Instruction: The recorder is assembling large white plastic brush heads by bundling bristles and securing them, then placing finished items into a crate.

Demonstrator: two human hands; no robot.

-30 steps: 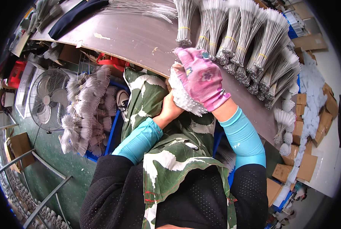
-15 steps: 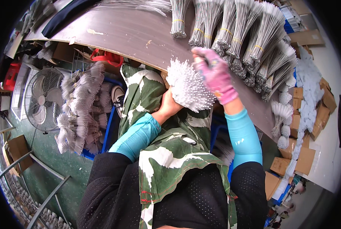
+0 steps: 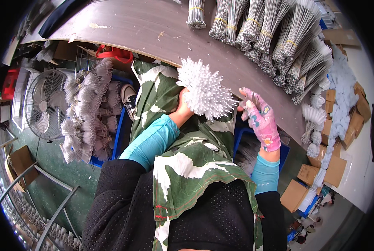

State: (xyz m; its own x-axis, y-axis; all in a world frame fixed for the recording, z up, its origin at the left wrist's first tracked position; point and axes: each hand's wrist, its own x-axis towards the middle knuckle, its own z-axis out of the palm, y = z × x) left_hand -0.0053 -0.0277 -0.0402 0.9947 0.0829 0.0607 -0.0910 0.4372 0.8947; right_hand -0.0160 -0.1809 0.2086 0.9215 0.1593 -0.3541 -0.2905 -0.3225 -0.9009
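left hand: bare, closed around base of white bristle bundle, frame centre, at table edge.
right hand: pink glove, fingers curled, at 3 o'clock of bundle, small gap between.
table: brown, edge runs diagonally; bare at 11 o'clock.
grey wire bundles: crowd 1 o'clock.

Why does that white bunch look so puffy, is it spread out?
Spread out. The white bunch fans into a round spiky head, tips splayed apart, gripped below by the left hand.
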